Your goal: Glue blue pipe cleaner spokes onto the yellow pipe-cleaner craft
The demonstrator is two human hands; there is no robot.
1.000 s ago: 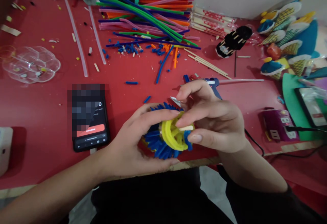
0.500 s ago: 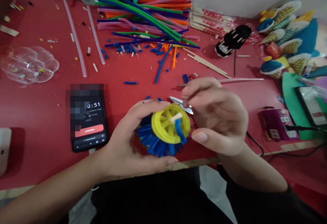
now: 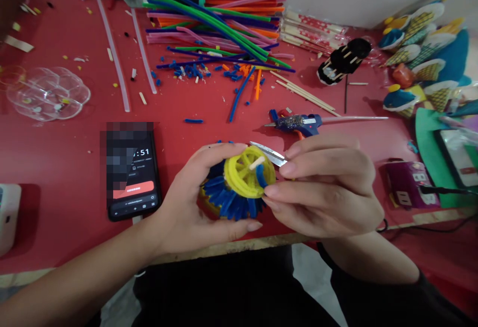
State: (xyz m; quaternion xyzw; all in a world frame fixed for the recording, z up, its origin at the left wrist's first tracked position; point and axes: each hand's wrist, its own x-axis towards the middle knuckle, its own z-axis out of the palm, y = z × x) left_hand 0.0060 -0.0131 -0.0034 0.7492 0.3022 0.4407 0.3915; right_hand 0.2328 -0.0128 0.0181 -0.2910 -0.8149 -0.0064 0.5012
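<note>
My left hand (image 3: 182,202) is wrapped round a pipe-cleaner craft (image 3: 233,202) with a fringe of blue pieces. On top of it sits a yellow spoked wheel (image 3: 232,181), and a pale wooden stick (image 3: 257,163) pokes up through its middle. A short blue pipe-cleaner piece (image 3: 260,172) bends from beside the stick over the wheel's rim. The thumb and forefinger of my right hand (image 3: 332,192) pinch its lower end. Silver blades (image 3: 267,153) lie on the table behind the wheel, their other end hidden by my right fingers. Just beyond them rests a blue glue gun (image 3: 298,124).
A bundle of coloured pipe cleaners (image 3: 212,23) lies at the back, with blue clippings (image 3: 192,70) before it. Wooden sticks (image 3: 306,97) and a black craft tower (image 3: 345,60) are to the right. A phone (image 3: 134,187) is at left, a purple socket block (image 3: 409,182) at right.
My right hand has come down and closed its fingertips on the blue piece's end; before, it was apart from it. The glue gun now shows. My left hand keeps its hold, the craft slightly tilted.
</note>
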